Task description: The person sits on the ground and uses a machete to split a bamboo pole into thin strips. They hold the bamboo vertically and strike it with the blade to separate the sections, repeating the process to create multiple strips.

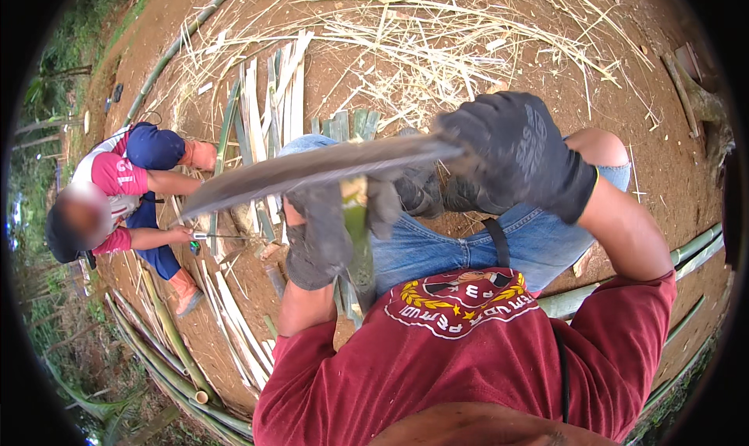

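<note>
My right hand [511,150], in a black glove, is closed round the handle of a machete [312,169]. The long dark blade points left and crosses above my left hand. It looks slightly blurred. My gloved left hand [320,231] grips a green piece of split bamboo [357,235], which slants down toward my body. The blade hides the bamboo's upper part, and I cannot tell whether the edge touches it. More flat green bamboo pieces [347,125] show just beyond the blade, between my knees.
Pale bamboo strips [273,95] lie in a row ahead, with a heap of thin shavings [445,48] beyond. At left a co-worker [129,189] bends over the strips with a thin blade. Whole bamboo poles [175,345] lie at lower left. A tree stump [706,111] stands at right.
</note>
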